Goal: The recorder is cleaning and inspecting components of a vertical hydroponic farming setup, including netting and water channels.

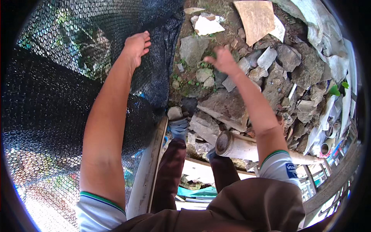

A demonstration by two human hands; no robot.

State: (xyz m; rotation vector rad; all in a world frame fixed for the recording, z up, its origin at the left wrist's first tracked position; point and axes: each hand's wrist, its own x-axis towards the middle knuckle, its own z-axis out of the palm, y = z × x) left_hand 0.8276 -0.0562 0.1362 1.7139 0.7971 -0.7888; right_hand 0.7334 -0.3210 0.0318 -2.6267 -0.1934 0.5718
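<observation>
My left hand (138, 47) is stretched forward over the black mesh shade net (162, 37), close to its bunched right part. Its fingers are apart and slightly bent, and I see nothing held in them; whether they touch the net cannot be told. My right hand (223, 59), blurred, hovers above the rubble-strewn ground with thumb and fingers apart and nothing in it. Near it lie a flat grey stone (193, 50), a pale rounded stone (204, 75) and several broken chunks. Beyond it rests a tan broken slab (256, 20) beside white shards (208, 25).
A bamboo pole (240, 146) crosses in front of my legs, its cut end facing left. Heaped rocks (275, 81) lie at right, with whitish sheeting (333, 52) beyond. A long pale beam (145, 179) runs along the net's lower edge. Wooden slats (327, 188) stand lower right.
</observation>
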